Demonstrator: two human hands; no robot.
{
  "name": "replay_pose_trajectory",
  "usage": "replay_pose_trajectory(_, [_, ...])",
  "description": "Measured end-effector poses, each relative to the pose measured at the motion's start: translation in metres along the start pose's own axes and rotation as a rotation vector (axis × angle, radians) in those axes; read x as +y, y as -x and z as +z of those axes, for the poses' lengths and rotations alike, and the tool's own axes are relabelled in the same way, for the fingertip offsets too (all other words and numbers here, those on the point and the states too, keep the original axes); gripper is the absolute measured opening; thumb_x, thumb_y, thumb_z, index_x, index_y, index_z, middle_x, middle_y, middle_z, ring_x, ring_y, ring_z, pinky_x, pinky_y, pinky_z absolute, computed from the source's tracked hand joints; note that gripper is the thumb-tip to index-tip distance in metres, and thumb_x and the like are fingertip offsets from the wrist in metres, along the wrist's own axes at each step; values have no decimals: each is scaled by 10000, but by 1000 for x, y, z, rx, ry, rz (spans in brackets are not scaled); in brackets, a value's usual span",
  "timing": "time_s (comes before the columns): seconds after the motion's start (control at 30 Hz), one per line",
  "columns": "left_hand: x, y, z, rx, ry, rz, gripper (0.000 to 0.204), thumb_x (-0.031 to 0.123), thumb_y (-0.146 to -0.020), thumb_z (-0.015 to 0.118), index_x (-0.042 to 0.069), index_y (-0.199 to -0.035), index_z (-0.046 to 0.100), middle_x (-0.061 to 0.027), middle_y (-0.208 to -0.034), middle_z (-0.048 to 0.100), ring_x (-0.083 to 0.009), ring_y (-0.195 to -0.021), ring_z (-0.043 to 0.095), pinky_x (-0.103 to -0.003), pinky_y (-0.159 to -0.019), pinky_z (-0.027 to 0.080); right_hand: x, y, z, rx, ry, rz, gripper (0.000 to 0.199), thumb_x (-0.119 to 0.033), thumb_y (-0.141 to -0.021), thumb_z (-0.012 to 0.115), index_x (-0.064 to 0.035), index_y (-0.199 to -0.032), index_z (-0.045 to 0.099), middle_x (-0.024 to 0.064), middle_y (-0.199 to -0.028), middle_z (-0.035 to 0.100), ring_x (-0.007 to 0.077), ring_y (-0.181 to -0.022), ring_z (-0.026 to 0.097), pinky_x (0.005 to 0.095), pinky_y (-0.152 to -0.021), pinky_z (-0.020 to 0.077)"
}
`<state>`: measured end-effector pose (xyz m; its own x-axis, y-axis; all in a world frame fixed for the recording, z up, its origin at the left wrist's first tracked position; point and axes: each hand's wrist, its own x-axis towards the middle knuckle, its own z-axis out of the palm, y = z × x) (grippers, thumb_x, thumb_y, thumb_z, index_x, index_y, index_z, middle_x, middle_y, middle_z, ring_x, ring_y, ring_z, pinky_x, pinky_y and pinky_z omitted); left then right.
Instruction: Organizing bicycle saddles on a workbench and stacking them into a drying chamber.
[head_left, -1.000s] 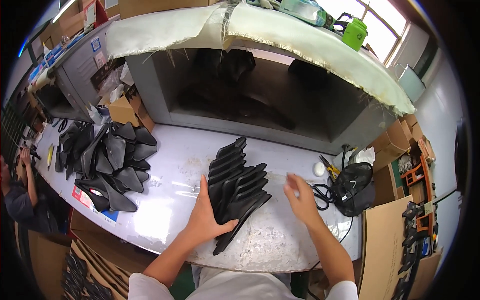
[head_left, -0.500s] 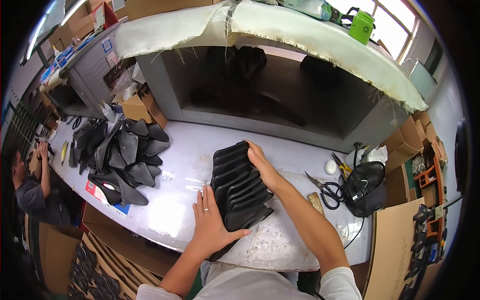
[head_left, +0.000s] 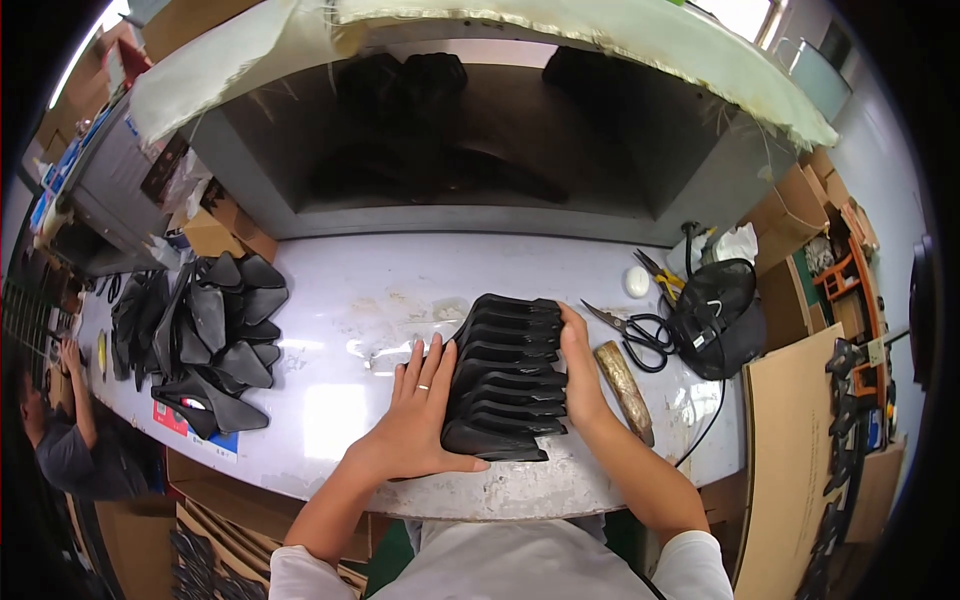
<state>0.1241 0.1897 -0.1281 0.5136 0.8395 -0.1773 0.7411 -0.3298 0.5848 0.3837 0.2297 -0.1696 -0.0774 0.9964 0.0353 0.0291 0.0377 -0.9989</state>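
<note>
A row of several curved black moulded parts (head_left: pixel 508 375), nested one behind another, rests on the white worktable right in front of me. My left hand (head_left: pixel 418 415) lies along its left side with fingers spread, a ring on one finger, and the thumb stretched across the near end. Along the right ends of the parts, my right hand (head_left: pixel 580 365) is pressed, its fingers partly hidden behind them. Between them, the two hands hold the row. A worn brown bar (head_left: pixel 624 392) lies just right of my right hand.
Black-handled scissors (head_left: pixel 640 336), yellow-handled pliers (head_left: pixel 660 275), a white egg-shaped object (head_left: pixel 637 281) and a black mesh bag (head_left: pixel 718 320) lie at right. A pile of black parts (head_left: pixel 205 325) covers the left. Behind stands a grey open-fronted box (head_left: pixel 450 222). A co-worker (head_left: pixel 85 440) is at far left.
The row of black parts has turned straighter and moved nearer to me. My right hand has slid from its far end to its right side. My view has shifted too.
</note>
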Motion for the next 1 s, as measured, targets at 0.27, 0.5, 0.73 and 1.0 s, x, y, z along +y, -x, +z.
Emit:
replay_pose_trajectory(0.27, [7,14,26,95,75,33,1379,594,-726,855,-61,-1617,31,-337,-1671,64,-531,-1553,-2,-657,-1221,78,0,4,8,109,-31,24,571,-376,-1103,418,7,-1525,382,169,-1576,357,282,-1480,326,372,-1230,228])
replay_pose_trajectory(0.5, [21,19,49,329,110,-59,1365,551,-702,887,-82,-1604,81,-342,-1654,130,-550,-1533,93,-723,-1174,110,-5,2,19,114,5,-32,551,-350,-1106,401,37,-1498,391,193,-1541,383,316,-1463,352,386,-1224,240])
replay_pose_trajectory(0.73, [0,26,19,40,-66,-36,1498,525,-617,942,-51,-1618,-12,-322,-1675,36,-497,-1554,71,-599,-1247,110,12,5,-16,-112,312,-208,679,-506,-1053,467,31,-1451,347,222,-1434,399,352,-1357,420,420,-1171,307])
replay_pose_trajectory(1.0, [-9,11,16,72,-62,4,1530,542,-586,951,-41,-1622,-13,-312,-1685,16,-463,-1577,26,-613,-1246,72,5,-12,-9,-160,173,-167,697,-527,-1062,435,18,-1484,336,252,-1407,439,368,-1339,442,434,-1159,317])
